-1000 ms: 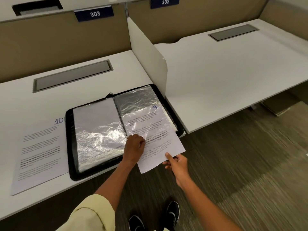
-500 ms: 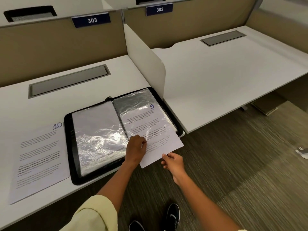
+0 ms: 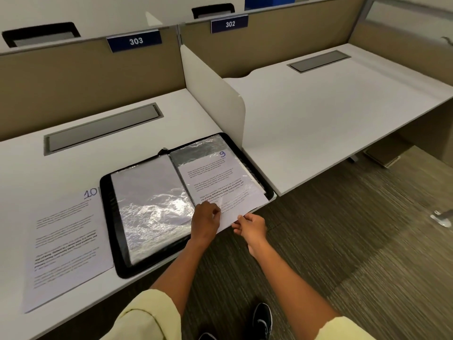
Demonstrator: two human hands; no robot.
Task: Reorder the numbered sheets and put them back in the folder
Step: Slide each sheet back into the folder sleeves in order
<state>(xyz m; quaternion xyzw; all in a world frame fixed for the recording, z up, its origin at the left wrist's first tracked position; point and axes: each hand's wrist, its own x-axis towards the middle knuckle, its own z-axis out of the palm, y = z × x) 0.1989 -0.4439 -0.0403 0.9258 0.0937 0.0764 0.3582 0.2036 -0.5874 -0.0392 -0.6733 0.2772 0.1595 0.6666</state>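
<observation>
A black display folder lies open on the left desk, its clear plastic sleeves showing. The sheet numbered 9 sits partly inside the right-hand sleeve, its lower end sticking out over the desk edge. My left hand pinches the sleeve's bottom edge by the spine. My right hand grips the sheet's lower corner. The sheet numbered 10 lies flat on the desk left of the folder.
A white divider panel stands just right of the folder, between the left desk and the right desk. Grey cable trays are set into both desks. Carpet floor and my black shoes show below.
Sheet 9 has slid further up into the right-hand sleeve, pushed by my right hand. My left hand stays at the sleeve's opening. The camera has tilted slightly.
</observation>
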